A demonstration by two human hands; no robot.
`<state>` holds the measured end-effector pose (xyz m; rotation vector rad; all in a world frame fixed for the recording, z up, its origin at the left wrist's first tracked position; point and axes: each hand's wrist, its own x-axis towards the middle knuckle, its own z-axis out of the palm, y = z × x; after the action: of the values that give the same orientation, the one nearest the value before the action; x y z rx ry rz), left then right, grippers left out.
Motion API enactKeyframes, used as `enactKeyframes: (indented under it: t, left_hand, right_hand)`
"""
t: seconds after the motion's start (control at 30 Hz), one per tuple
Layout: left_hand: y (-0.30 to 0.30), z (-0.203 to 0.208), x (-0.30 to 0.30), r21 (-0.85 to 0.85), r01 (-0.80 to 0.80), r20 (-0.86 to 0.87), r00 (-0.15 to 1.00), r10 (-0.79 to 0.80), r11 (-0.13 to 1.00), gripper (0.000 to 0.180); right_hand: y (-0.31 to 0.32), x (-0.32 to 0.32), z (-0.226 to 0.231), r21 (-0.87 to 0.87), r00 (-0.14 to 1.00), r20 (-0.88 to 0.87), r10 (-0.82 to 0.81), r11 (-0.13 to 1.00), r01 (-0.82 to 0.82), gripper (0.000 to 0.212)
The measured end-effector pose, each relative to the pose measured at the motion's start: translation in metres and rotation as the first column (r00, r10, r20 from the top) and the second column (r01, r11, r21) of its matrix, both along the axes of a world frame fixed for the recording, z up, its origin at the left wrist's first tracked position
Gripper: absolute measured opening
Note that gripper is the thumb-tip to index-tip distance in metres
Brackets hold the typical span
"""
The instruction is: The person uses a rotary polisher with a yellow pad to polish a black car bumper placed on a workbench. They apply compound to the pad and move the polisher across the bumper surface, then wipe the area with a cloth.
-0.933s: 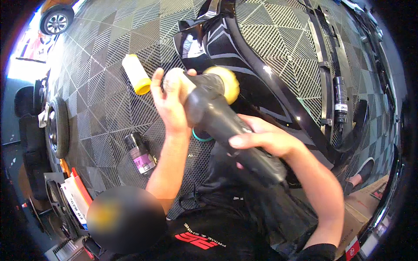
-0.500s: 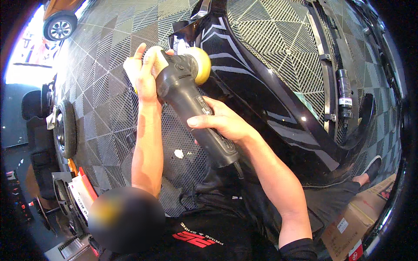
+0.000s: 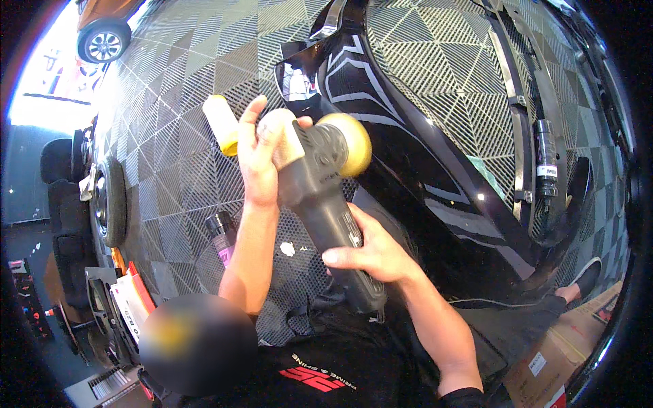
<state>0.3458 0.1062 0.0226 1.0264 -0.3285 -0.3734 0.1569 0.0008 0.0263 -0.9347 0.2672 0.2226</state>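
Observation:
I hold a black polisher [image 3: 325,221] in both hands. My left hand [image 3: 262,149] is closed around its head, one finger raised, with a tan patch [image 3: 291,146] showing beside the fingers. My right hand [image 3: 374,248] grips the polisher's body lower down, the thumb lying across it. The round yellow foam pad [image 3: 357,144] faces right toward a glossy black car body panel [image 3: 408,160]; whether they touch I cannot tell. Beyond my left hand lies a white-and-yellow bottle [image 3: 221,124]. A black bottle with a purple label [image 3: 221,234] is beside my left forearm.
Another black bottle [image 3: 546,163] lies at the right by long dark trim strips [image 3: 513,102]. A cardboard box [image 3: 554,347] sits at the lower right. To the left are a wheel [image 3: 112,200] and assorted gear; an orange car [image 3: 105,37] stands far left. Patterned floor tiles [image 3: 183,102] surround the panel.
The polisher and both hands have moved right and nearer to me in the picture. The white-and-yellow bottle and the purple-labelled bottle have come into fuller sight.

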Motion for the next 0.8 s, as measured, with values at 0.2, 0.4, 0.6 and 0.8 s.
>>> enactKeyframes:
  t: [0.2, 0.4, 0.6, 0.8]
  left_hand:
    - [0.007, 0.0, -0.009, 0.03, 0.022, -0.005, 1.0, -0.022, 0.999, 0.053]
    - [0.0, 0.001, 0.01, 0.013, 0.022, 0.0, 1.0, -0.022, 1.0, 0.053]
    - [-0.007, 0.005, 0.043, 0.103, -0.027, 0.127, 0.992, 0.014, 0.994, 0.051]
    - [-0.014, 0.004, 0.058, 0.083, -0.012, 0.108, 0.994, 0.003, 0.997, 0.052]
  right_hand:
    - [0.008, -0.01, -0.002, -0.022, 1.0, -0.013, 0.012, 1.0, -0.013, 0.087]
    - [0.004, 0.01, -0.005, -0.002, 1.0, -0.012, 0.002, 1.0, -0.002, 0.078]
    - [-0.003, 0.042, -0.013, -0.067, 0.998, 0.049, -0.026, 0.997, 0.03, 0.074]
    - [-0.012, 0.057, -0.016, -0.006, 0.998, 0.07, 0.011, 1.0, -0.011, 0.077]
